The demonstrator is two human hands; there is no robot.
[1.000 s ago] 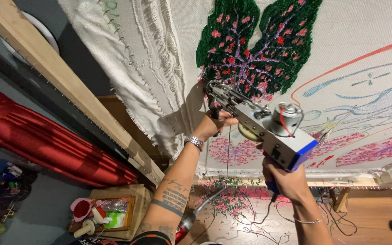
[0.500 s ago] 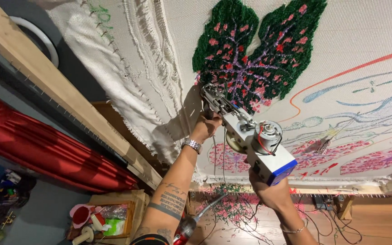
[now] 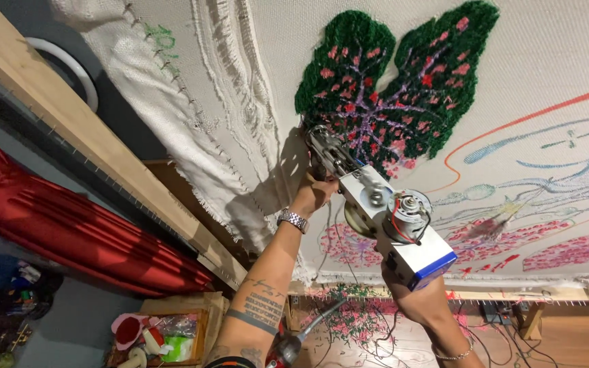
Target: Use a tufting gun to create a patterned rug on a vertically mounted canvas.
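Note:
My two hands hold a tufting gun [image 3: 386,215], a white and blue machine with an exposed motor, against a white cloth [image 3: 390,68] stretched on a wooden frame [image 3: 83,143]. My left hand [image 3: 316,194], with a metal watch on the wrist, grips the front handle close to the needle. My right hand [image 3: 417,300] grips the rear handle under the blue end. The needle tip touches the lower left edge of a tufted green leaf patch [image 3: 393,88] with pink and red spots.
Coloured line drawings and pink tufted areas [image 3: 512,238] cover the cloth to the right. A red curtain [image 3: 69,232] hangs at the left. A wooden box [image 3: 172,334] with small items stands below. Yarn scraps and cables lie on the floor [image 3: 363,327].
The tufting gun and both hands have moved left and up along the cloth, the needle now at the leaf patch's lower left edge. The camera view shifted with them.

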